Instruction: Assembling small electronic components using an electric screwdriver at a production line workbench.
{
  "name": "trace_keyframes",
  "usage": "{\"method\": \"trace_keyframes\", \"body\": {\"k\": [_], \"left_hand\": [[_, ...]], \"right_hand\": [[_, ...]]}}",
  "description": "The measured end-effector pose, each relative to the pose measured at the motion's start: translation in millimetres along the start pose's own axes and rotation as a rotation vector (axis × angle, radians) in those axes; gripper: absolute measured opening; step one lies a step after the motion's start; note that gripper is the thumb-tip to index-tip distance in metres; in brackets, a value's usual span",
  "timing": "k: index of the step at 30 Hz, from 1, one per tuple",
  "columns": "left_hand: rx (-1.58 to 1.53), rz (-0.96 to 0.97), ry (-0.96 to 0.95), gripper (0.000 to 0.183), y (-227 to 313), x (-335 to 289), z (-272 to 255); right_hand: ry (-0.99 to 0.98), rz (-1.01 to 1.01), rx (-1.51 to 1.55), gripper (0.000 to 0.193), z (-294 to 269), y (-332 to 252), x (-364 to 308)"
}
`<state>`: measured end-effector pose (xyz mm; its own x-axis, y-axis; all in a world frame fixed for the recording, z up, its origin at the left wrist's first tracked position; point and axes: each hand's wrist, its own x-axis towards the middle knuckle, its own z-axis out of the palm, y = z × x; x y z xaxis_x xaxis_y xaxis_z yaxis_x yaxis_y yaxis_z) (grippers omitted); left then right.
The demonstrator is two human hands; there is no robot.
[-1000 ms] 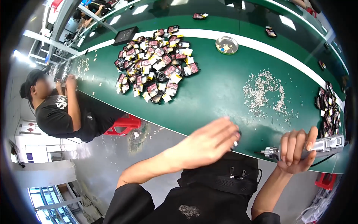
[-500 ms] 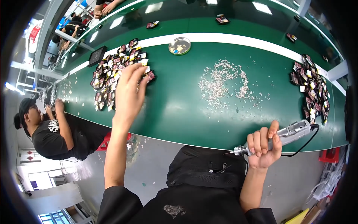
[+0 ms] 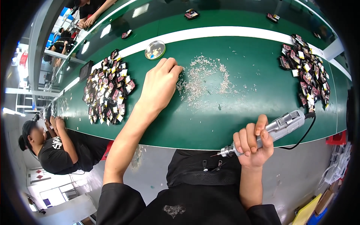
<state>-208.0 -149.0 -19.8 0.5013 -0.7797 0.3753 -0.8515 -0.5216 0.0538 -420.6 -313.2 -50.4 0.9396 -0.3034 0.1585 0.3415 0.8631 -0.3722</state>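
My left hand rests on the green table with its fingertips curled at the left edge of a scatter of small silver screws. Whether a screw is pinched between the fingers cannot be seen. My right hand is wrapped around a grey electric screwdriver, held over the table's near edge with its bit pointing left and its black cable trailing to the right.
A pile of small dark and pink parts lies at the left, another pile at the right. A round metal dish sits behind the screws. Another person in black works at the table's left end.
My left hand came off the left pile of parts and moved right to the scattered screws. The right hand keeps its hold on the screwdriver.
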Motion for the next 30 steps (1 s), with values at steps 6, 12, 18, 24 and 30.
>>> {"method": "trace_keyframes", "body": {"k": [6,12,18,24,30], "left_hand": [[-0.121,-0.008,0.069,0.01,-7.2,1.5,-1.2],[-0.389,-0.363,0.037,0.005,18.7,-33.6,-16.1],[-0.87,-0.411,0.073,0.008,67.1,-82.3,-29.7],[-1.472,-0.582,0.105,0.013,105.7,-104.9,-30.4],[-2.002,-0.553,0.116,0.013,125.3,-112.3,-23.3]], "right_hand": [[-0.04,0.024,-0.008,0.014,0.1,-1.8,-1.4],[-0.026,0.032,-0.024,0.014,-2.7,-3.3,-3.2],[-0.001,-0.009,-0.03,0.011,0.5,-1.5,0.2],[-0.022,-0.134,0.015,0.012,46.3,2.2,12.5],[-0.01,-0.209,0.032,0.011,65.3,5.5,13.7]]}}
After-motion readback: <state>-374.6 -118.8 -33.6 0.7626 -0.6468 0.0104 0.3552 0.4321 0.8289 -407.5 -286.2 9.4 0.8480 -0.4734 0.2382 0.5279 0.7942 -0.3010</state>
